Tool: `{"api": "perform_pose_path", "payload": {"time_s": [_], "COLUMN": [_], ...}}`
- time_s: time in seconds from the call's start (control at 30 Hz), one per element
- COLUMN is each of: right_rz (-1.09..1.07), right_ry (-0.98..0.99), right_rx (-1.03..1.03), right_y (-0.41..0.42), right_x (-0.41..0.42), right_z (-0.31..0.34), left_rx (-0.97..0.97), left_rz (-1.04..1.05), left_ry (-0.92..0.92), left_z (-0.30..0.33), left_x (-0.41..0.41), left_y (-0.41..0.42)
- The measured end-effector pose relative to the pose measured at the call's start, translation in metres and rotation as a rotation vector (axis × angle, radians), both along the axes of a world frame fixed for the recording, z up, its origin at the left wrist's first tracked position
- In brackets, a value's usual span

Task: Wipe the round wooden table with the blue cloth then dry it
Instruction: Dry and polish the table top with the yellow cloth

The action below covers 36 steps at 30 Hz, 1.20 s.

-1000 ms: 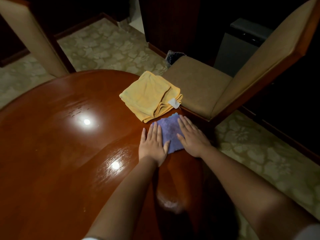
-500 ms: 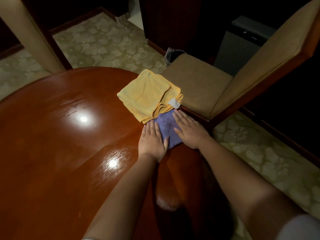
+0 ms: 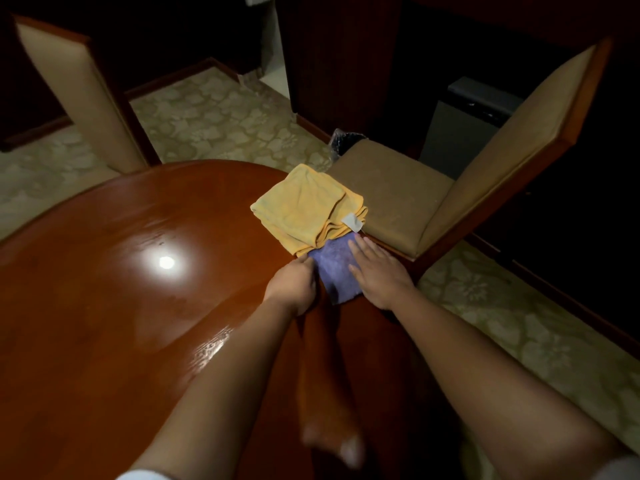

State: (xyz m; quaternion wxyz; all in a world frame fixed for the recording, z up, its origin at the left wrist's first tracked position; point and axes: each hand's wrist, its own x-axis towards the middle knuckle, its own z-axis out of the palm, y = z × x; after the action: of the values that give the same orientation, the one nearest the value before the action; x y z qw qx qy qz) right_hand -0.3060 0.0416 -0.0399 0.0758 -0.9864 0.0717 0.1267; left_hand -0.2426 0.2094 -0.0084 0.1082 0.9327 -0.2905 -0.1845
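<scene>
Blue cloth (image 3: 337, 271) — right hand (image 3: 379, 271) flat on it

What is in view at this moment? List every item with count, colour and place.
round wooden table: 1, glossy red-brown, centre-left
blue cloth: 1, blue-purple, at the table's right edge
folded yellow towel: 1, yellow with a white tag, beside the blue cloth, farther from the person
upholstered wooden chairs: 2, tan, one right, one far left
patterned carpet: 1, beige
left hand: 1, fingers curled at the cloth's left edge
right hand: 1, flat on the cloth
</scene>
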Motion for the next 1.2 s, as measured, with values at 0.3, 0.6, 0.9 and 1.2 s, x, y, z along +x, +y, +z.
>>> {"api": "perform_pose_path", "payload": {"time_s": [0.3, 0.6, 0.9, 1.2], "right_rz": [-0.251, -0.296, -0.216, -0.088], "right_ry": [-0.156, -0.220, -0.200, -0.134], "right_rx": [0.259, 0.269, 0.207, 0.163], "right_y": [0.040, 0.069, 0.041, -0.021], "right_x": [-0.041, -0.067, 0.000, 0.127], "right_z": [0.077, 0.126, 0.127, 0.086], "left_rx": [-0.259, -0.485, -0.536, -0.527], "left_rz": [0.252, 0.500, 0.620, 0.830], "left_ry": [0.025, 0.117, 0.206, 0.379], "left_z": [0.066, 0.110, 0.097, 0.059], "left_x": [-0.039, -0.061, -0.024, 0.067], "left_y": [0.041, 0.077, 0.051, -0.016]}}
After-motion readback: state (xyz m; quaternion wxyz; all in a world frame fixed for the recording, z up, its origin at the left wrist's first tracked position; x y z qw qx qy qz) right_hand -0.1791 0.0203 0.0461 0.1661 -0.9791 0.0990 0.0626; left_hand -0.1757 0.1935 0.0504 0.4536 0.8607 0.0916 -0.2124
